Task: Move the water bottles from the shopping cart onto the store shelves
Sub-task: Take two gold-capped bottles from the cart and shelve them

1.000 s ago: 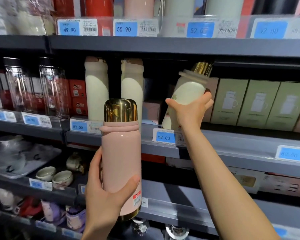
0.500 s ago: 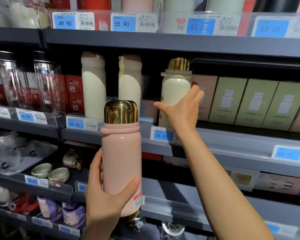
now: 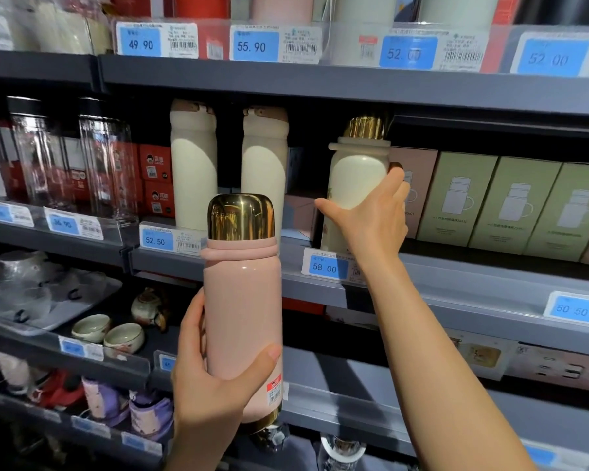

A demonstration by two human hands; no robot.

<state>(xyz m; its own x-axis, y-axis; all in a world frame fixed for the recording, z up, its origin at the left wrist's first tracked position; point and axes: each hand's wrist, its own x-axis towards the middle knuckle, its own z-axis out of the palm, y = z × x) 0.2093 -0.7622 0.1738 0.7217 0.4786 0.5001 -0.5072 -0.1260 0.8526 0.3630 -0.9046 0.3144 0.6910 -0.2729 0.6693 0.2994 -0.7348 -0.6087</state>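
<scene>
Price tags: blue, on the shelf edges; they read 49.90 (image 3: 140,40), 55.90 (image 3: 252,46), 52.50 (image 3: 155,240), 58.00 (image 3: 324,267) and 50.50 (image 3: 572,310).
Clear jars (image 3: 106,168): upright at middle left, black lids, red boxes (image 3: 155,180) behind them.
Green boxes (image 3: 490,202): a row at middle right, each printed with a white mug.
Tea cups (image 3: 123,338): two, side by side on the lower left shelf, a small teapot (image 3: 148,305) behind them.
Tray (image 3: 51,300): left of the cups, holding wrapped glassware.
</scene>
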